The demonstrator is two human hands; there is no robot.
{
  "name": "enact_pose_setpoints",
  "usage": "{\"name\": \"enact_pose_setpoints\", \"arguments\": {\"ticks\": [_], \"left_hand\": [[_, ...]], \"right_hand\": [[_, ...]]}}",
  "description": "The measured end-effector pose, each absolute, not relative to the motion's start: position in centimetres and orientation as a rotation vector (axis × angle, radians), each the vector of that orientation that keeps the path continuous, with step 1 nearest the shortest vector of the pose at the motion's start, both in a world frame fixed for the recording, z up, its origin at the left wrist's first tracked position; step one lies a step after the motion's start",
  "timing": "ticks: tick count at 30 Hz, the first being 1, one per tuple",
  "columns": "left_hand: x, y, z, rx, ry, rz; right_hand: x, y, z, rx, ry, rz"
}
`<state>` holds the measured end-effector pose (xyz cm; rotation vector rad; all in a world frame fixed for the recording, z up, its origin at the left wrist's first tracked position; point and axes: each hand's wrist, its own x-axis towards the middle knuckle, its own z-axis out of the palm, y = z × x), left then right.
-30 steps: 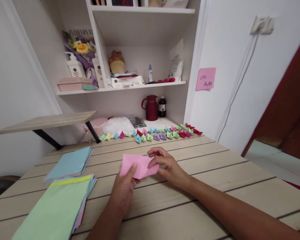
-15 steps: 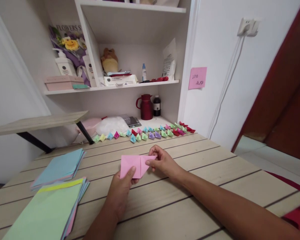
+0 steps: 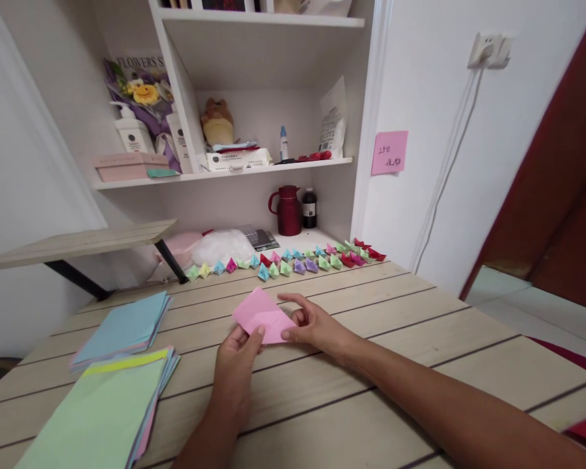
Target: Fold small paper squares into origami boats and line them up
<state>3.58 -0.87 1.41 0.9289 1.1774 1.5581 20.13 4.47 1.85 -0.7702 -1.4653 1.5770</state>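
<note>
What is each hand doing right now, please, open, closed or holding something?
Left hand: closed on the near edge of the pink paper.
Right hand: pinching the same pink paper at its right side.

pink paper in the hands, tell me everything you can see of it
The pink paper is a thin, matte sheet, partly folded, with a crease line across it and one corner pointing up and away. It is held just above the wooden table, tilted. The left hand pinches its near edge with the thumb on top; the right hand grips its right side.
</note>
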Motion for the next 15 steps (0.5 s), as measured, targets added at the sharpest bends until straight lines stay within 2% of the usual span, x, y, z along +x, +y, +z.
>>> {"name": "enact_pose_setpoints", "arguments": {"ticks": [5,12,15], "left_hand": [[3.31,-0.65,1.33,1.010,1.139,1.505],[3.51,-0.78,1.18,1.070,1.183,1.547],[3.25,-0.64,1.18,1.110,1.264,1.586]], "right_hand": [[20.10,4.27,2.04,-0.816,-1.512,1.691],[19.93,3.62,2.45,-0.617,-1.500,1.838],[19.66,3.66,2.16,-0.566,-1.510,1.782]]}}
